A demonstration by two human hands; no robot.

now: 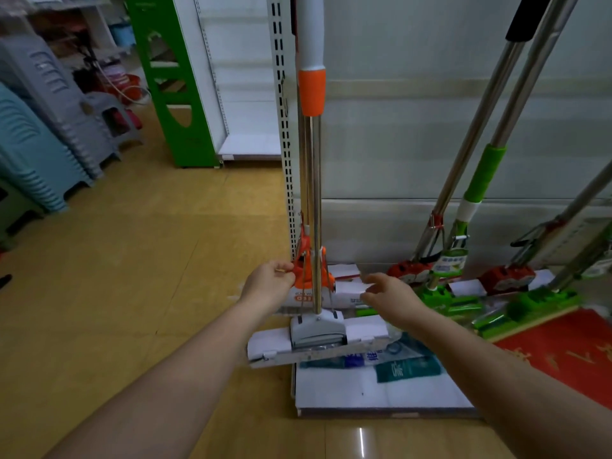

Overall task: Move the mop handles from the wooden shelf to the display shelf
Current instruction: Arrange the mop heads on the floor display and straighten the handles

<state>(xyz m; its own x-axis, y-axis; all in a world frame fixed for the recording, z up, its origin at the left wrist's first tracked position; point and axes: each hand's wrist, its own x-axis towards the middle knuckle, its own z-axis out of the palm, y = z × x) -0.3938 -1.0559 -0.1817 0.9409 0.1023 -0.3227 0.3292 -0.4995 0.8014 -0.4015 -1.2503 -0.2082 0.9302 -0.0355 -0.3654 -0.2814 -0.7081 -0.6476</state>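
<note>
At far left, stacked plastic stools [39,134]. Against the display shelf [381,389] upright, an orange-collared sponge mop [311,200], left hand [270,283] pinching its orange wringer bracket, probably to steady it. Right hand [387,293] hovering beside, fingers loosely spread, holding nothing. Farther right, green-gripped mops [477,193] leaning on the back panel. Package print too blurred to read.

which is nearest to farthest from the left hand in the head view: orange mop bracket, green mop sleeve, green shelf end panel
From the left hand:
1. orange mop bracket, touching its fingers, just right of it.
2. green mop sleeve, up and to the right, on a leaning handle.
3. green shelf end panel, far back on the left.
</note>
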